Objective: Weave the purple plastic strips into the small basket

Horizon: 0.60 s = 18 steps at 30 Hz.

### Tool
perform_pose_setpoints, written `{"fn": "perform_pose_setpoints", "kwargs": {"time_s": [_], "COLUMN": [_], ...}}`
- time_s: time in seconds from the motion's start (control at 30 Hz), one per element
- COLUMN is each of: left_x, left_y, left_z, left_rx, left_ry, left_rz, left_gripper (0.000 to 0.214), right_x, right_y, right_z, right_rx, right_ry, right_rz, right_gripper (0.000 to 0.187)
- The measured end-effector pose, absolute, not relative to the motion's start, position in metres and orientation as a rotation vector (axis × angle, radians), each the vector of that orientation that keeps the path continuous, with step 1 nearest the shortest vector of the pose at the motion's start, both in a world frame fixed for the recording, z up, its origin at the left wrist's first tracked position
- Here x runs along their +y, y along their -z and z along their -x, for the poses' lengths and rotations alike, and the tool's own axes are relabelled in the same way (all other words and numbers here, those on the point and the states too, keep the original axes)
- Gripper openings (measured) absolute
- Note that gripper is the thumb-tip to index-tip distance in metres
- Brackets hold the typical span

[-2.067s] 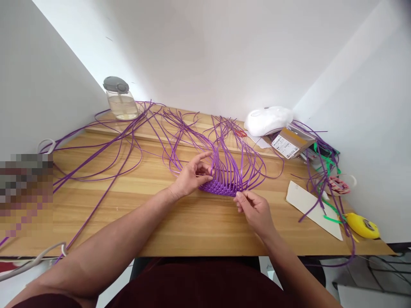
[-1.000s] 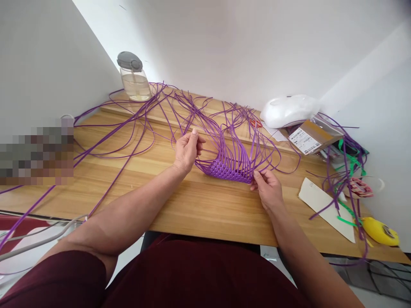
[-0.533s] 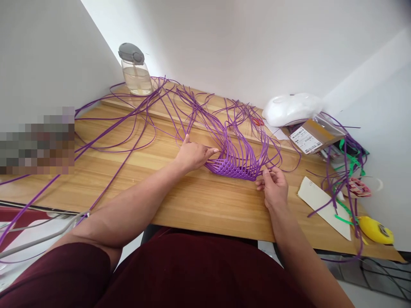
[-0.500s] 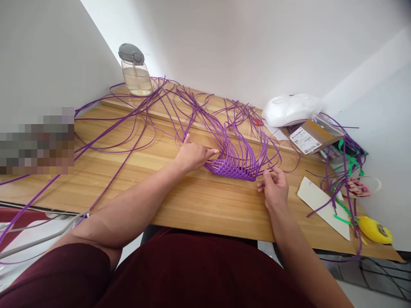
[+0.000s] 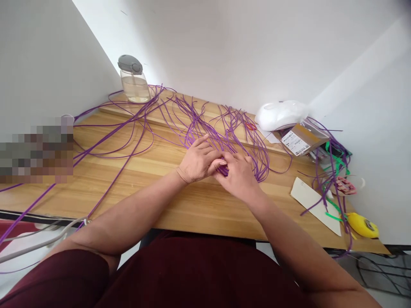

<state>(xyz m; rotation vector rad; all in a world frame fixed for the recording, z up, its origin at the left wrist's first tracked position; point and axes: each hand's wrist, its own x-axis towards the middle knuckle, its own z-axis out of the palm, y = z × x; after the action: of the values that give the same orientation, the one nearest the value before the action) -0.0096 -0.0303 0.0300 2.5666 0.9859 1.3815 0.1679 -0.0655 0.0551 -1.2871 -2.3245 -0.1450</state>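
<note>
Both of my hands meet over a small purple woven piece on the wooden table; only a sliver of it shows between them. My left hand curls its fingers onto the piece from the left. My right hand covers it from the right, fingers bent around it. Long purple strands fan out from the weave toward the back and left of the table.
A clear water jug with a grey lid stands at the back left. At the right lie a white bag, a labelled packet, a white card, green strips and a yellow tape measure.
My right hand has moved left from the weave's right end onto the piece, meeting my left hand. The upright strands have dropped lower, and the weave is now mostly hidden.
</note>
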Motion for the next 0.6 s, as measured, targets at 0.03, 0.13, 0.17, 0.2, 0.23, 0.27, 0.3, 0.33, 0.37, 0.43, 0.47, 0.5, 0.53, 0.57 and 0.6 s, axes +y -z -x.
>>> {"fn": "perform_pose_setpoints", "kwargs": {"time_s": [0.03, 0.13, 0.17, 0.2, 0.23, 0.27, 0.3, 0.33, 0.37, 0.43, 0.47, 0.5, 0.53, 0.57, 0.6], "left_x": [-0.031, -0.031, -0.031, -0.030, -0.029, -0.028, -0.027, -0.026, -0.024, -0.023, -0.023, -0.024, -0.025, -0.027, -0.029], "left_y": [-0.030, -0.030, -0.029, -0.028, -0.027, -0.026, -0.025, -0.024, -0.023, -0.021, -0.020, -0.020, -0.019, -0.019, -0.018], "left_z": [0.011, 0.011, 0.011, 0.009, 0.008, 0.006, 0.004, 0.002, 0.001, 0.000, -0.001, -0.002, -0.003, -0.005, -0.007], "left_rx": [0.986, 1.010, 0.997, 0.979, 0.961, 0.953, 0.956, 0.969, 0.977, 0.951, 0.918, 0.883, 0.853, 0.834, 0.827], "left_ry": [-1.453, -1.656, -1.658, -1.620, -1.562, -1.511, -1.488, -1.496, -1.522, -1.555, -1.541, -1.514, -1.485, -1.467, -1.465], "left_rz": [-2.587, -2.554, -2.538, -2.526, -2.514, -2.496, -2.471, -2.442, -2.418, -2.409, -2.417, -2.413, -2.382, -2.318, -2.226], "left_gripper": [0.048, 0.038, 0.036, 0.035, 0.035, 0.034, 0.035, 0.039, 0.050, 0.075, 0.082, 0.082, 0.076, 0.065, 0.051], "right_x": [-0.056, -0.032, -0.026, -0.022, -0.019, -0.017, -0.017, -0.018, -0.020, -0.025, -0.028, -0.030, -0.031, -0.031, -0.029], "right_y": [-0.057, -0.066, -0.070, -0.074, -0.077, -0.079, -0.080, -0.079, -0.078, -0.072, -0.068, -0.066, -0.064, -0.063, -0.063], "right_z": [-0.170, -0.185, -0.191, -0.196, -0.200, -0.201, -0.201, -0.198, -0.195, -0.186, -0.182, -0.178, -0.176, -0.174, -0.174], "right_rx": [-2.329, -2.214, -2.130, -2.035, -1.943, -1.864, -1.801, -1.752, -1.714, -1.660, -1.643, -1.629, -1.622, -1.625, -1.638], "right_ry": [0.105, -0.075, -0.140, -0.206, -0.262, -0.302, -0.330, -0.343, -0.344, -0.336, -0.344, -0.365, -0.403, -0.460, -0.533], "right_rz": [1.327, 1.366, 1.358, 1.338, 1.307, 1.269, 1.230, 1.195, 1.165, 1.119, 1.110, 1.112, 1.127, 1.152, 1.181], "right_gripper": [0.032, 0.034, 0.037, 0.039, 0.042, 0.043, 0.044, 0.044, 0.042, 0.039, 0.038, 0.037, 0.037, 0.037, 0.037]}}
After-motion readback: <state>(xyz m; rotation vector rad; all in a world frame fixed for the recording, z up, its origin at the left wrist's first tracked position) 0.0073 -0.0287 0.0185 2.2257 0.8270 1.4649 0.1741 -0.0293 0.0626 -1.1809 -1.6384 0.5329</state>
